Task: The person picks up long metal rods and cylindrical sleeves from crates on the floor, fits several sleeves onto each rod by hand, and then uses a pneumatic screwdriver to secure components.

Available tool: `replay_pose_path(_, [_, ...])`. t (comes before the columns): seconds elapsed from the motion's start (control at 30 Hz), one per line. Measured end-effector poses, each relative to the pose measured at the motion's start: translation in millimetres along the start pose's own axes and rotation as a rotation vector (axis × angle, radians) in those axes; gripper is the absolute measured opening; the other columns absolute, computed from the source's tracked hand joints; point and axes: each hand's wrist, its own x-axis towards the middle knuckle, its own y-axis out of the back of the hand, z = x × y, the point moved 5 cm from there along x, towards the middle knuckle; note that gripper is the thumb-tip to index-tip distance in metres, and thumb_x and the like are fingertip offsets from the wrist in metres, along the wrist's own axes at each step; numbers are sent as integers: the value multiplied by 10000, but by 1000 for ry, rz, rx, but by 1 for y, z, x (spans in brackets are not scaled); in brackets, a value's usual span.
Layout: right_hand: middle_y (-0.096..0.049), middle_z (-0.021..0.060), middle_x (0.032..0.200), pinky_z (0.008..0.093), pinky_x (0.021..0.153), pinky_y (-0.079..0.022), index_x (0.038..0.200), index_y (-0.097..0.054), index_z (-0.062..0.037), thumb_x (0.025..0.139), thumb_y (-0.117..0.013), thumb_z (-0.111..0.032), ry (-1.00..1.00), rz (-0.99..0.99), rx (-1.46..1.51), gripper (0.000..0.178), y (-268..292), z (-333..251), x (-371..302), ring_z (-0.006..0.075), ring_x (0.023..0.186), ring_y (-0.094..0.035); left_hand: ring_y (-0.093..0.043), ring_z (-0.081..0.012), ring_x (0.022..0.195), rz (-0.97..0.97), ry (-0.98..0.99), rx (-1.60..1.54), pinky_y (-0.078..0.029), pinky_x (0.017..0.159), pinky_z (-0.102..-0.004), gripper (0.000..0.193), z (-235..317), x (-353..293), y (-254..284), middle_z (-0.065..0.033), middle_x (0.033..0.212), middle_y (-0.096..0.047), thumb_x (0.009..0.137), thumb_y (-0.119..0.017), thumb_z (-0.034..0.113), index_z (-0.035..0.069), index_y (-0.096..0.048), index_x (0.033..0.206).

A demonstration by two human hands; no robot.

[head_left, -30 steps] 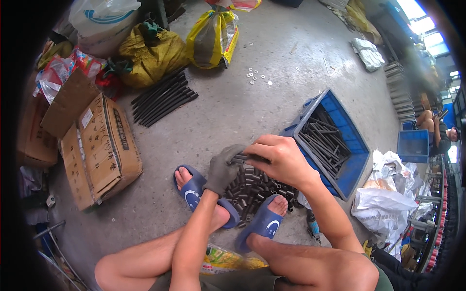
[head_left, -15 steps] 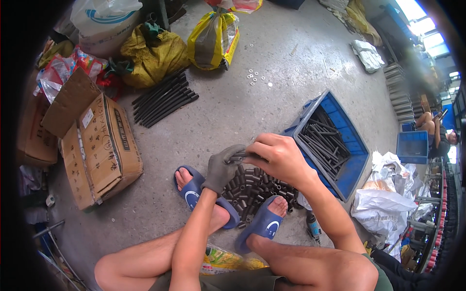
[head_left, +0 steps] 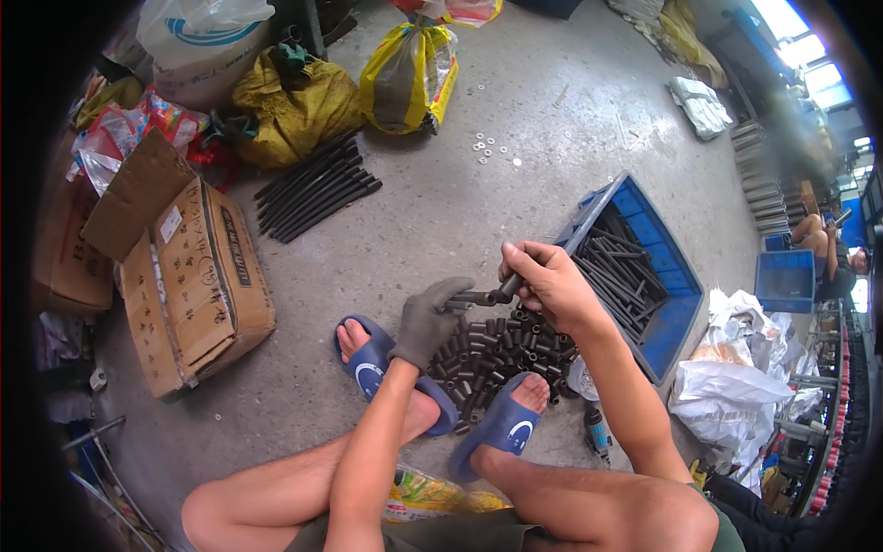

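In a grey work glove, my left hand [head_left: 430, 317] is closed around a dark metal rod [head_left: 473, 298] that points right. My bare right hand [head_left: 554, 287] pinches a short dark tube [head_left: 509, 286], tilted, close to the rod's right end; whether the two touch I cannot tell. Beneath both hands, a heap of short dark tubes [head_left: 487, 354] lies on the floor between my blue slippers. To the right of the heap stands a blue plastic crate [head_left: 682, 299] holding many long dark rods [head_left: 618, 276].
An open cardboard box [head_left: 207, 276] stands at left, near a row of black rods [head_left: 317, 189]. Beyond are yellow sacks [head_left: 299, 106]. Several pale washers [head_left: 485, 147] dot the floor. A blue power tool [head_left: 597, 432] and white bags [head_left: 727, 368] lie right; another person sits far right.
My right hand has turned and drawn slightly right from my gloved hand, bringing the short tube and the rod's end into sight. My left hand stays nearly in place.
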Motion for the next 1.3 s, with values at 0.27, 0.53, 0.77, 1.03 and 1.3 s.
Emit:
replay_pose_path(0.27, [-754,66,1068,258,762,-571,1208,-707,4,944,-785,-115,37,-188,-19,299,-10,-10,-18,119,886,-709,-769,-289,1017,16,-39,85,-625,835,-380,462,-3,-1,1,-131,1191,-761,800,-759,-11,139,-755,1237])
replay_pose_path(0.53, [-707,31,926,386,815,-526,971,-745,-96,718,-892,-129,992,-165,-1252,294,-78,-46,-49,275,973,-623,-741,-344,1065,-25,-22,87,-608,873,-391,426,7,1,10,-147,1185,-754,832,-733,25,118,-738,1247])
replay_pose_path(0.77, [-629,45,861,388,819,-517,855,-679,-83,749,-729,-109,1190,-271,-1358,120,-81,-50,-49,272,936,-593,-701,-404,1117,-73,-64,243,-582,906,-436,397,3,1,4,-189,1205,-733,874,-696,111,93,-706,1271])
replay_pose_path(1.03, [-670,39,1048,382,887,-487,999,-700,-89,774,-731,-250,1179,-204,-1574,278,-86,-24,-36,253,1107,-593,-711,-448,909,96,-144,291,-545,709,-514,246,-6,-1,6,-224,959,-741,904,-683,194,38,-696,1094])
replay_pose_path(1.3, [-371,154,1664,474,1171,-390,1520,-455,-49,925,-717,-454,1037,-4,-1435,766,-96,30,-35,340,1531,-364,-697,-368,933,-13,-158,433,-553,777,-443,314,-59,-10,23,-183,1061,-721,945,-716,206,35,-677,1205])
